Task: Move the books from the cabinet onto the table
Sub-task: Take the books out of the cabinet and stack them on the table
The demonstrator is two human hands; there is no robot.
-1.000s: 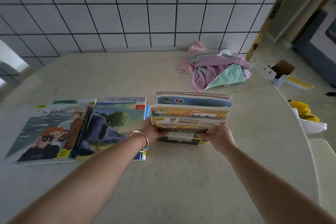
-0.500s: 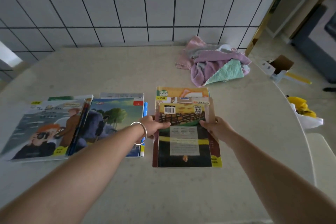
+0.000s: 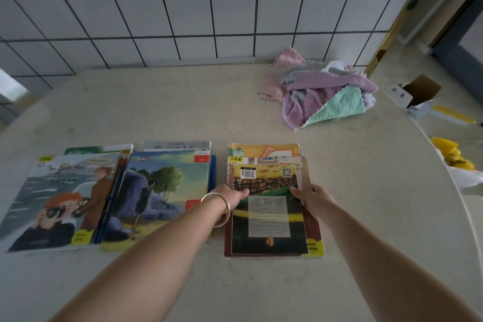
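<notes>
A stack of books point(image 3: 269, 217) lies flat on the beige table point(image 3: 183, 112), its top cover dark with a barcode and a yellow band. My left hand point(image 3: 230, 196), with a silver bangle on the wrist, holds the stack's left edge. My right hand point(image 3: 311, 198) grips its right edge. To the left lie two more piles: one topped by a tree-and-rock cover point(image 3: 159, 191), and one topped by a cover with a red-haired photographer point(image 3: 60, 198).
A heap of pink, purple and green cloths point(image 3: 324, 91) sits at the back right of the table. A tiled wall runs behind. Off the table's curved right edge are a cardboard box point(image 3: 418, 91) and a yellow bag point(image 3: 452, 154) on the floor.
The stack was held tilted up on its near edge one second ago; it now lies flat on the table with both hands still at its sides.
</notes>
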